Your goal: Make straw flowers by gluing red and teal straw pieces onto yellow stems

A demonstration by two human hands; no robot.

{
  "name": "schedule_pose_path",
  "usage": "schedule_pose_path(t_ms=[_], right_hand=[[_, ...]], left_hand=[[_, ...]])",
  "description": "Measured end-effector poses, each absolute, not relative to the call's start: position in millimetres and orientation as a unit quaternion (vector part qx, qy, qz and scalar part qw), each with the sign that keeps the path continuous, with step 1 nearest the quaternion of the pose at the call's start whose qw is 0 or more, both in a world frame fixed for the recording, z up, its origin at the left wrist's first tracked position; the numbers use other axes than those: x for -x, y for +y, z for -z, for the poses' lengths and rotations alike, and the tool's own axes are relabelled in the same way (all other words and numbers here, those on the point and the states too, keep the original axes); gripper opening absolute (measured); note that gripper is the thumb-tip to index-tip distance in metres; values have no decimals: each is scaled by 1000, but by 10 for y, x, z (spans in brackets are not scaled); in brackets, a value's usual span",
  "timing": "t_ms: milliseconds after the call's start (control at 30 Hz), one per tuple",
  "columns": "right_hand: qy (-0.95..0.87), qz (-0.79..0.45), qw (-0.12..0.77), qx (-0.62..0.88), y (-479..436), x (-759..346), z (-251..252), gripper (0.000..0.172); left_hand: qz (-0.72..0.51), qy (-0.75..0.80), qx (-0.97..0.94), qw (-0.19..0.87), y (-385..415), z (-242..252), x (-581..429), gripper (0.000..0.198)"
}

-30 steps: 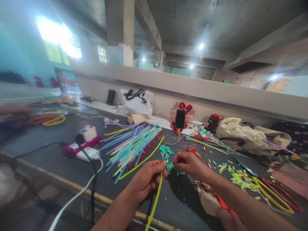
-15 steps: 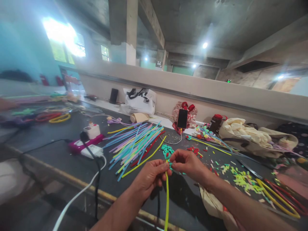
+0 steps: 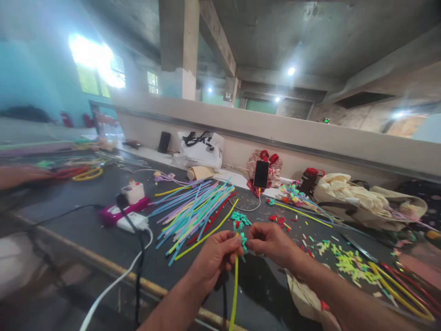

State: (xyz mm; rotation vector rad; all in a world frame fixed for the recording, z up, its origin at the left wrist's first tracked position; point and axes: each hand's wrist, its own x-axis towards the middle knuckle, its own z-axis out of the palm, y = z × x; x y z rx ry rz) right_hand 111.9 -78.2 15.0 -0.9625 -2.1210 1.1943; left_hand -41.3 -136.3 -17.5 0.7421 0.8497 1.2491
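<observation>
My left hand (image 3: 217, 252) pinches a yellow-green pipe cleaner (image 3: 235, 285) just below its top, and the stem hangs down past the table's front edge. Small red and teal pieces (image 3: 238, 225) cluster at the tip. Just right of the stem, my right hand (image 3: 272, 241) has its thumb and fingers pressed together; whatever they hold, if anything, is hidden. Behind the hands lies a pile of short teal pieces (image 3: 241, 218), with short red pieces (image 3: 278, 221) to its right. A bundle of long, multicoloured pipe cleaners (image 3: 196, 211) spreads over the table to the left.
Scissors (image 3: 399, 289) with yellow and red handles lie at right, beside yellow-green clippings (image 3: 349, 262). A phone (image 3: 261, 174) leans on a patterned bag. A purple power strip (image 3: 113, 212) with cables sits left. Another person's blurred hand (image 3: 22, 177) is at far left.
My right hand has drawn slightly right, away from the stem's tip. My left hand keeps its pinch on the pipe cleaner. The other person's hand reaches further in from the left.
</observation>
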Motion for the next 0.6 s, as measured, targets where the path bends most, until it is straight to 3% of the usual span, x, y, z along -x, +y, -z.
schedule_pose_path(t_ms=[167,600], right_hand=[[-757,-440,270,402,-783,-1182,-211,6],[-714,-536,214,397,-971,-998,-292,20]], left_hand=[[-558,399,-343,642,-1366,179,393,18],[-576,415,-362,605,-1358,182,391,21]])
